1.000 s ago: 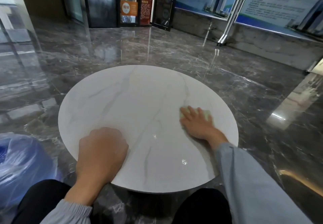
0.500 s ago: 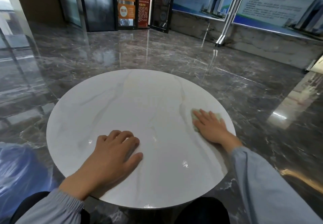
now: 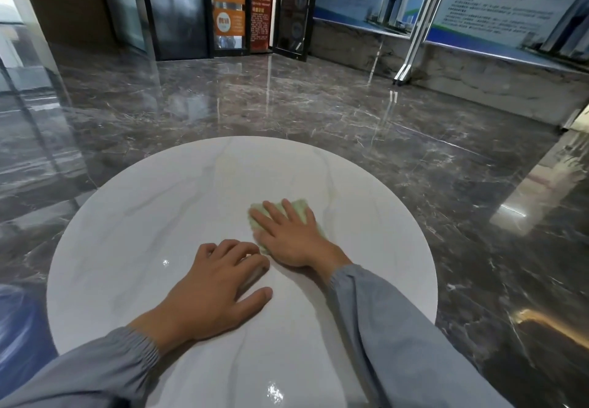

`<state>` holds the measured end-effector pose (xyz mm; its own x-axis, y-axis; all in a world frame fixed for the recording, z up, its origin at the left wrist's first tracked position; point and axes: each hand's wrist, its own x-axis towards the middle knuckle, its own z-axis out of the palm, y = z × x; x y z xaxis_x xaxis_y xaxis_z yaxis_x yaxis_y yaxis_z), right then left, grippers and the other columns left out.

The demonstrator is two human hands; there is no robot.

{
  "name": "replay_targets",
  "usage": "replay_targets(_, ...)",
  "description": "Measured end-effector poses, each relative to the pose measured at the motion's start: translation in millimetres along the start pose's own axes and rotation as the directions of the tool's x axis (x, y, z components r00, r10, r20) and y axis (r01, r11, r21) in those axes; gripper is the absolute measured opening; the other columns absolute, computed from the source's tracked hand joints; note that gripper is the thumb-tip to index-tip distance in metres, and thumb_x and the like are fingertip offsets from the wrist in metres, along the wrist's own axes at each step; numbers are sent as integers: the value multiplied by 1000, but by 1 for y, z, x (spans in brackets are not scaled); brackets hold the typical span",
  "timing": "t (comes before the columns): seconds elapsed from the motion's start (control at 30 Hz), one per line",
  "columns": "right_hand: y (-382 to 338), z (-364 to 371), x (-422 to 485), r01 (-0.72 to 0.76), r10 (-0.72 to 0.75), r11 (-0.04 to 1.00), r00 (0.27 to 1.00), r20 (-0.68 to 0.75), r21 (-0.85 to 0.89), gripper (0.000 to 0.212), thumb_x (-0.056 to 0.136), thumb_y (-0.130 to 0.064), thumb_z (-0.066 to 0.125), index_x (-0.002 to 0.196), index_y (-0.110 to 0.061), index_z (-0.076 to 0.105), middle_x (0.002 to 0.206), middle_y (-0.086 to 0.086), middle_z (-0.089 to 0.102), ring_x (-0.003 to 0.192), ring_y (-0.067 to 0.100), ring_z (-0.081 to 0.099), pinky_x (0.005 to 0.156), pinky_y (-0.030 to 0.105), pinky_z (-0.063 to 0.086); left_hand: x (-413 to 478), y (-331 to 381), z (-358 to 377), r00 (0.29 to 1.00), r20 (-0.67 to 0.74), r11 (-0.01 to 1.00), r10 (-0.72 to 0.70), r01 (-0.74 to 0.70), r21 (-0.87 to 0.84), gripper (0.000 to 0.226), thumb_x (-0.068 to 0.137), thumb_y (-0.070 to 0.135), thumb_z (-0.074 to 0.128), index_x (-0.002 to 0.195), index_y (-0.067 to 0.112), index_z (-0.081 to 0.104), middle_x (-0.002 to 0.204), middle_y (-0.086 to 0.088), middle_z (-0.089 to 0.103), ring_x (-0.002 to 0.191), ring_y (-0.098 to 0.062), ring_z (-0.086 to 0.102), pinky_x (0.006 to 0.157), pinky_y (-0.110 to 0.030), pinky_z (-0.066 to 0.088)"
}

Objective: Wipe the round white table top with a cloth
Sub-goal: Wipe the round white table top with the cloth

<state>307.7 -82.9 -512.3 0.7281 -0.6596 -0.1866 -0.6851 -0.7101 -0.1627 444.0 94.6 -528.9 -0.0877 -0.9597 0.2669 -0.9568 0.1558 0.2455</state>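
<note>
The round white table top [image 3: 143, 222], marbled with faint grey veins, fills the lower middle of the head view. A pale green cloth [image 3: 298, 208] lies flat on it just right of centre. My right hand [image 3: 288, 237] presses down on the cloth with fingers spread, covering most of it. My left hand [image 3: 216, 286] rests palm-down on the bare table just left of and nearer than the right hand, fingers slightly curled, holding nothing. Both arms wear grey-blue sleeves.
A glossy dark marble floor [image 3: 318, 104] surrounds the table. A blue plastic-wrapped object [image 3: 19, 328] sits low at the left edge. A metal stand leg [image 3: 404, 76] and a low stone wall with posters run along the back right. Glass doors stand at the back.
My right hand has slid the cloth leftward from the table's right edge toward the centre. My left hand has moved forward and right, close to the right hand. The view has shifted nearer over the table.
</note>
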Motion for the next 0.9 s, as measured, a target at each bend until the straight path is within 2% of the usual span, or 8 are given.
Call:
replay_targets(0.07,7,-6,9,23,-23,1000,1000,2,18,57,108,-58,14,162,-50,1,173,-17,-7,159,18,-13,123,57,-13,2,-1,1,1000,21,1000,-9,10,-21,44,98,77,37,125,46,51,132,25,46,130,-4,39,107,-39,30)
replay_targets(0.17,62,-19,16,-140,142,988,989,-32,69,55,109,-55,16,162,-50,4,173,-17,-3,160,20,-8,125,55,-8,4,-2,0,1000,16,999,-26,27,-39,43,98,77,36,124,48,51,130,29,43,130,0,37,109,-37,27)
replay_targets(0.33,177,-39,-7,-504,515,850,856,-43,154,56,107,-55,18,162,-50,8,173,-17,-1,160,24,-5,123,62,-2,6,-2,0,999,28,999,-37,38,-30,45,97,79,33,127,49,49,133,29,42,132,1,33,111,-34,23)
replay_targets(0.43,209,-44,-16,-603,619,773,785,-24,196,57,105,-55,19,161,-49,12,174,-15,0,160,30,0,122,67,6,5,-1,2,999,19,999,-35,36,-34,45,97,78,33,126,49,49,133,28,43,131,-1,34,110,-35,23)
replay_targets(0.5,208,-46,-10,-627,641,748,768,10,216,59,105,-53,19,163,-47,8,174,-13,-5,160,32,-7,122,68,1,4,0,2,999,13,999,-38,38,-36,44,97,78,33,125,49,49,132,28,43,131,-1,33,110,-34,22)
replay_targets(0.63,166,-45,25,-535,543,830,840,-5,159,60,106,-53,16,164,-47,3,174,-13,-9,159,29,-14,122,64,-11,5,1,3,999,-4,999,-33,32,-43,40,97,75,37,124,48,50,131,27,44,130,-1,34,109,-34,23)
replay_targets(0.77,83,-36,62,-267,268,961,963,-7,70,58,107,-55,16,163,-49,2,174,-14,-8,160,26,-12,122,61,-13,6,0,3,999,-21,997,-26,25,-76,29,100,63,41,120,47,52,127,27,46,128,-4,39,107,-37,26)
replay_targets(0.9,12,-14,51,2,-2,999,1000,6,-40,57,108,-56,12,163,-48,-1,174,-14,-8,160,24,-13,122,58,-15,5,-1,2,1000,-11,997,-27,26,-70,27,100,59,40,121,47,52,127,27,45,128,-3,38,108,-36,26)
